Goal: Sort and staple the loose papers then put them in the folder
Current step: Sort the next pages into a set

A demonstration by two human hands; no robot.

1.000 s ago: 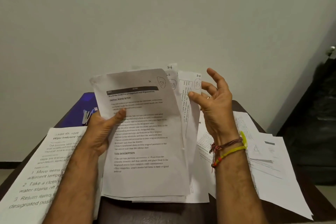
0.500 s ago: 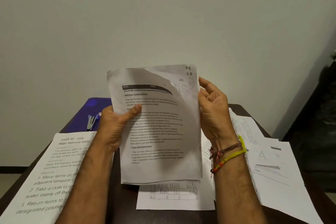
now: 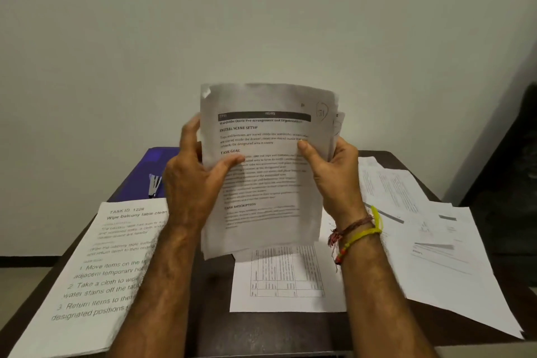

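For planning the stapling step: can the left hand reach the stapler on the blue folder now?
Probably not right away: the left hand grips the sheaf of papers together with the right hand. The stapler lies uncovered just beyond it, on the folder.

Stapler (image 3: 154, 185) half hidden — folder (image 3: 151, 167) partly covered

Both hands, left hand (image 3: 193, 183) and right hand (image 3: 334, 174), hold a paper stack (image 3: 267, 171) upright above the dark table (image 3: 215, 325).

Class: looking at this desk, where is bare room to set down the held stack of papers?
Bare table lies between the "Wipe balcony" sheet and the grid sheet, and along the near edge. The right side is crowded with loose papers.
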